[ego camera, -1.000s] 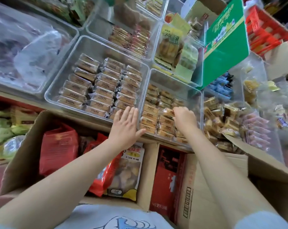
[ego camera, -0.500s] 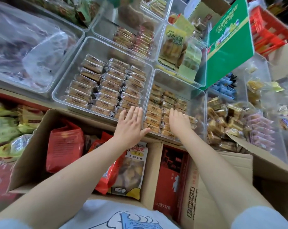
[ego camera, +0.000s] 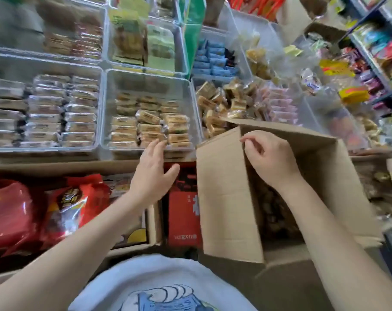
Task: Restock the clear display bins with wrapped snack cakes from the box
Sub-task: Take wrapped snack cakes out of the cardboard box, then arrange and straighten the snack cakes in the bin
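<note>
A clear display bin (ego camera: 150,85) in the middle holds rows of tan wrapped snack cakes (ego camera: 150,119), a few lying askew on top. In front of it and to the right stands an open brown cardboard box (ego camera: 224,189) with blurred brownish packets inside. My left hand (ego camera: 152,176) hovers flat with straight fingers just before the bin's front rim and holds nothing. Over the box opening, my right hand (ego camera: 269,158) has curled fingers, its fingertips pinching the upper edge of the box's left flap. No cake is in it.
Left of the middle bin, another bin (ego camera: 44,63) holds silver-wrapped cakes. Right of it are loose golden snacks (ego camera: 224,98) and pink packets. Red bags (ego camera: 13,209) fill a carton at lower left, beside a red box (ego camera: 183,218). A stocked shelf (ego camera: 370,52) stands at the right.
Both hands have drawn back from the middle bin. My right hand has swung right to the cardboard box's flap. The view has turned right and down.
</note>
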Tool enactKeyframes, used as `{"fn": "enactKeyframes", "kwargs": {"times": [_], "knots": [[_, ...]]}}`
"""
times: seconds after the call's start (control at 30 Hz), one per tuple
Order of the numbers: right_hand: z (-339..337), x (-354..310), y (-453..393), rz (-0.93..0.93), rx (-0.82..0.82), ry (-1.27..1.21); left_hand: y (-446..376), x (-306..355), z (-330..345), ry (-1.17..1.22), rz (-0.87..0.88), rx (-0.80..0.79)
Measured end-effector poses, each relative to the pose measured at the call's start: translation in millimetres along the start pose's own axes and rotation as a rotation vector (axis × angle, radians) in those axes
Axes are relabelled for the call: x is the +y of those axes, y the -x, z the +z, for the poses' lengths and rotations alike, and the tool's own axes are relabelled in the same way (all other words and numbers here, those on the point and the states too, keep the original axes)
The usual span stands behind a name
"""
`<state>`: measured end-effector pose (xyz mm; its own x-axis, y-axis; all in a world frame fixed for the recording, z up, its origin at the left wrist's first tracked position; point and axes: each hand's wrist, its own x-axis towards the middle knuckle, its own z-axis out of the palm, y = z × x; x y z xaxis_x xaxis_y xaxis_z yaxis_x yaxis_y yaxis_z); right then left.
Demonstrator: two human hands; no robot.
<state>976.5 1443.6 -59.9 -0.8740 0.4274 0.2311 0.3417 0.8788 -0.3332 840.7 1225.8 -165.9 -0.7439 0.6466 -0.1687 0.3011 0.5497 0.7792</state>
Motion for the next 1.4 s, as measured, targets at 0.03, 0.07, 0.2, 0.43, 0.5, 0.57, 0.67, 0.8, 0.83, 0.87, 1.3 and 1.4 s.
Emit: {"fn": "enactKeyframes", "kwargs": {"times": [0.03, 0.07, 0.2, 0.43, 0.5, 0.57, 0.67, 0.8, 0.83, 0.87, 1.3, 1.4], "knots": [[-6, 20, 9, 0.044, -0.039, 0.01, 10, 25, 18, 0.049, 0.054, -0.042], [-9, 40, 18, 0.087, -0.109, 0.03, 21, 47, 36, 0.09, 0.119, -0.072], [3, 112, 49, 0.113, -0.467, 0.199, 50, 99, 101, 0.178, 0.306, -0.139], [95, 209, 78, 0.177, -1.011, 0.285, 53, 96, 147, 0.257, 0.317, -0.041], [122, 220, 81, 0.187, -1.091, 0.169, 53, 100, 151, 0.305, 0.317, 0.001], [140, 224, 86, 0.154, -1.2, 0.139, 54, 105, 155, 0.34, 0.311, 0.041], [163, 237, 101, 0.126, -1.477, 0.255, 53, 105, 157, 0.334, 0.297, 0.086], [189, 257, 125, 0.146, -1.648, 0.329, 52, 103, 158, 0.277, 0.286, 0.117], [186, 251, 128, 0.133, -1.662, 0.306, 52, 103, 159, 0.275, 0.28, 0.121], [182, 247, 130, 0.138, -1.663, 0.276, 52, 104, 161, 0.274, 0.275, 0.123], [34, 188, 26, 0.6, -1.128, -1.38, 61, 121, 126, 0.053, 0.12, -0.063], [8, 154, 27, 0.55, -1.109, -1.678, 59, 126, 114, 0.117, 0.106, -0.117]]}}
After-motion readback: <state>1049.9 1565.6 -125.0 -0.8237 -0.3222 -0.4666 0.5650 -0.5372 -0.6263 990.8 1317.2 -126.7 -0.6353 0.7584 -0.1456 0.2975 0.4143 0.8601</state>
